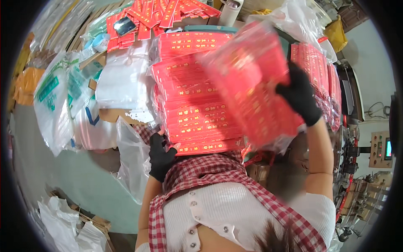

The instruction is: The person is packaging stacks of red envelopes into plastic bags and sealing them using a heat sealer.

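Note:
My right hand [300, 94], in a black fingerless glove, grips the right side of a clear plastic bag of red packets [252, 80]. The bag is lifted, tilted and blurred by motion. It overlaps the right part of a broad stack of red packets with gold print [197, 105], which lies in rows in front of me. At that stack's near left corner is my left hand [161, 155], gloved the same way. Its thumb and fingers are spread, the bare tips next to the packets. The fingers of the right hand are partly hidden behind the bag.
Left of the stack lies a pile of clear plastic bags [121, 80]. Loose red strips [155, 17] and a phone [124, 26] are at the back, beside a pale bottle [230, 12]. More bagged red packets [310, 69] stand at right, near a control box [381, 149].

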Demonstrator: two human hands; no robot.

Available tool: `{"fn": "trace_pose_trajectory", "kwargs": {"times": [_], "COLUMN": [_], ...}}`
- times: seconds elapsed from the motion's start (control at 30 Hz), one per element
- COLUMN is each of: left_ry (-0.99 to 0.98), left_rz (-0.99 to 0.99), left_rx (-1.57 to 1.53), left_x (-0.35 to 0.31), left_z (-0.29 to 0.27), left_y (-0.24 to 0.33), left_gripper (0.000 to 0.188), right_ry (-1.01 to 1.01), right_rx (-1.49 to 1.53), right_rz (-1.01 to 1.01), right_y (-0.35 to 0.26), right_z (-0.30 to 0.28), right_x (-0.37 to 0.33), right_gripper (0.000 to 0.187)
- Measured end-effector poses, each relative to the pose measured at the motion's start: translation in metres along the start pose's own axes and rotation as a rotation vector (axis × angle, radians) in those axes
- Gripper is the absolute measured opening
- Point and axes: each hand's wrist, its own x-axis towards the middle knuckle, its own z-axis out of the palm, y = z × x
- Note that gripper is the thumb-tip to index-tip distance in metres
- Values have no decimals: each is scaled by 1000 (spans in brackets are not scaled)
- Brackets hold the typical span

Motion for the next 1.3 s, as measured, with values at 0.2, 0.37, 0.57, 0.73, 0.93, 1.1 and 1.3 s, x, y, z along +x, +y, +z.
{"fn": "trace_pose_trajectory", "kwargs": {"times": [0.2,0.37,0.57,0.73,0.93,1.1,1.3], "left_ry": [15,-19,-81,-57,-202,-178,-167], "left_rz": [56,133,-97,-239,-336,-218,-361], "left_rx": [43,349,282,179,-314,-573,-562], "left_x": [-1,0,-12,-18,-2,7,4], "left_z": [-3,-6,-16,-20,-23,-14,-19], "left_y": [10,37,33,27,18,21,11], "left_gripper": [58,54,51,46,62,72,76], "right_ry": [630,211,-464,-574,-653,-836,-1007], "right_rx": [-1020,-293,-269,-64,-20,159,-43], "right_rz": [62,-647,-567,-695,-599,-382,-484], "right_y": [51,-3,-20,-33,-43,-18,-15], "right_z": [-3,102,151,126,125,160,186], "right_x": [55,100,162,99,36,61,53], "right_gripper": [64,73,83,68,69,91,105]}}
